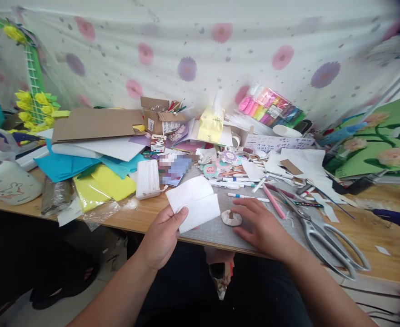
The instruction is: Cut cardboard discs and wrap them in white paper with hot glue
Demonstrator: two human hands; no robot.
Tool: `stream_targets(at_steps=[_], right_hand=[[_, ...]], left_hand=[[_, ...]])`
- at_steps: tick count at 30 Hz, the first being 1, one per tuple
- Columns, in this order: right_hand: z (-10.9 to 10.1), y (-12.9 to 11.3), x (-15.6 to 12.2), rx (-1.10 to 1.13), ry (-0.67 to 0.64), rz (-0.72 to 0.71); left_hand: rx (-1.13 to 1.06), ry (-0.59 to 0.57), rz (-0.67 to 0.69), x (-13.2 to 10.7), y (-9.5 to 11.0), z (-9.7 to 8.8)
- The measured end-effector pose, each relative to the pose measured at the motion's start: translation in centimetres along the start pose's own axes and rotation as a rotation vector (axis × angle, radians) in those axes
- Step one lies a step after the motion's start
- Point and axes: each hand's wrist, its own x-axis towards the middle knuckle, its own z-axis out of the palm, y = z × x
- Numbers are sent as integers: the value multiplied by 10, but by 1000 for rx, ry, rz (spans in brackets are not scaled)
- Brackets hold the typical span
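Note:
My left hand [164, 234] pinches a folded white paper tissue [196, 204] between thumb and fingers, above the table's front edge. My right hand [259, 227] is open with fingers apart, its fingertips close beside a small white ring-shaped piece [232, 218] with a brown bit at its middle. Whether the fingertips touch that piece I cannot tell. Both lie over a grey cutting mat [217, 240]. Large scissors [322, 236] with grey handles rest to the right of my right hand. A pink stick-like tool [274, 202] and a white marker [248, 197] lie just beyond the fingers.
Behind stand a yellow tissue pack [211, 127], a cardboard box of pencils [157, 116] and a bag of coloured clay [271, 106]. Left are coloured paper sheets [107, 181], a white plastic case [147, 178] and a jug [9, 177]. A glue gun [397, 218] is far right.

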Motion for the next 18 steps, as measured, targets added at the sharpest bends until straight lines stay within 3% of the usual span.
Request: stream_targets(at_steps=[4, 7, 9, 12, 14, 16, 18], right_hand=[[2, -16, -1, 446, 204, 238], [2, -34, 5, 865, 176, 408], [-1, -40, 5, 960, 210, 452], [-11, -43, -3, 762, 279, 418], [-18, -44, -9, 555, 260, 325], [-26, -48, -12, 422, 224, 190], [-32, -54, -13, 374, 185, 49]], left_hand=[[4, -121, -60, -5, -8, 17], [-13, -219, -67, -8, -16, 31], [50, -192, 28, -10, -19, 36], [324, 80, 469, -15, -20, 38], [570, 143, 747, -18, -17, 39], [801, 1, 793, -20, -12, 43], [955, -194, 621, -20, -7, 50]])
